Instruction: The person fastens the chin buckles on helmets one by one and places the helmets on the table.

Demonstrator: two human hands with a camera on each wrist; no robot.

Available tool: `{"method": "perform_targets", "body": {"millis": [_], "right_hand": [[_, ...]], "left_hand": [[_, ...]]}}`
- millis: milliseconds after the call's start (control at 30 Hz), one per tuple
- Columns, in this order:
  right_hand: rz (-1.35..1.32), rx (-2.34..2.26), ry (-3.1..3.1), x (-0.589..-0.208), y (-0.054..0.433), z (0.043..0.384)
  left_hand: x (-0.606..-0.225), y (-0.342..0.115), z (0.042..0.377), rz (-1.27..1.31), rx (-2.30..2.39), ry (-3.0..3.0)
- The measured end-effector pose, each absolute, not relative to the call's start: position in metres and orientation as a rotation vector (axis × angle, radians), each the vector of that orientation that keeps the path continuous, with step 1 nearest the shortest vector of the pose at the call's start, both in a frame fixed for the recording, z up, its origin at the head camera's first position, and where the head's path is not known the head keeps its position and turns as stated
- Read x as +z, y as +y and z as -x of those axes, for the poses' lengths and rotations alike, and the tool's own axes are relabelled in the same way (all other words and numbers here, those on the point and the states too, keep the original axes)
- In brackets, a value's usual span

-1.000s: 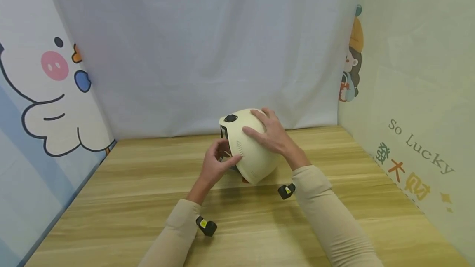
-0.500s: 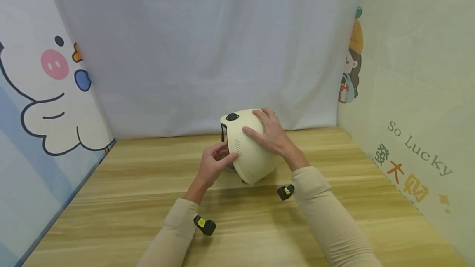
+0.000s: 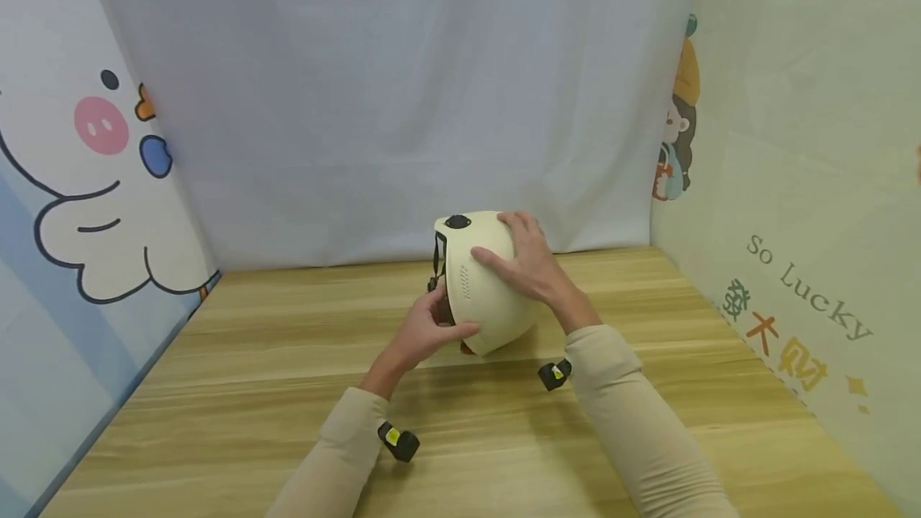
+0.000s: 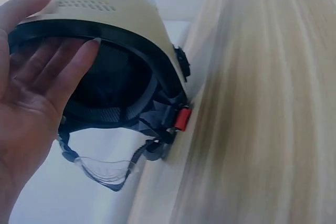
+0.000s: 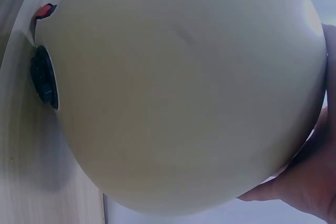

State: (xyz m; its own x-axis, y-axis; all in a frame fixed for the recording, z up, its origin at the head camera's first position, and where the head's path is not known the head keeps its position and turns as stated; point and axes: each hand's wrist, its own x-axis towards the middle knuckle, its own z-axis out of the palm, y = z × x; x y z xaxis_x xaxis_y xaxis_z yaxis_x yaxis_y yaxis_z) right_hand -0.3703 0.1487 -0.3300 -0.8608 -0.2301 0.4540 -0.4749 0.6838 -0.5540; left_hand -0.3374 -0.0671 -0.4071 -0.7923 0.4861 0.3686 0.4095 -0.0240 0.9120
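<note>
A person is holding a cream helmet (image 3: 485, 286) tipped on its side on a wooden table (image 3: 288, 390), near the centre toward twelve o'clock. The right hand (image 3: 528, 262) is lying spread over the shell at about two o'clock, fingers fairly straight and pressing. The left hand (image 3: 424, 326) is grasping the rim at eight o'clock, thumb outside and fingers inside against the dark lining (image 4: 113, 85). A strap (image 4: 105, 166) is dangling beneath, beside a red buckle (image 4: 181, 119).

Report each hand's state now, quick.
Left hand: holds the helmet by its rim, thumb outside, fingers inside.
Right hand: open, fingers spread flat on the helmet's shell.
</note>
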Motion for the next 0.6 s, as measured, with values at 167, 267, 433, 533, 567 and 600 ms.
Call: {"method": "perform_targets", "body": {"millis": [167,267,433,533,567,600], "right_hand": [[-0.551,0.978,-2.545,-0.331,0.150,0.370],[-0.535,0.978,-2.541,-0.332,0.151,0.370],[-0.522,0.992,-2.557,-0.335,0.152,0.372],[-0.513,1.004,-2.570,-0.336,0.152,0.372],[-0.508,1.004,-2.572,-0.337,0.152,0.372],[-0.505,1.007,-2.570,-0.337,0.152,0.372]], "left_hand": [[-0.414,-0.067,0.338,-0.942,1.907,2.144],[-0.418,-0.066,0.340,-0.948,1.858,2.115],[-0.430,-0.069,0.346,-0.892,1.731,2.228],[-0.434,-0.071,0.348,-0.851,1.695,2.304],[-0.435,-0.071,0.349,-0.845,1.689,2.319],[-0.435,-0.072,0.349,-0.848,1.687,2.326]]}}
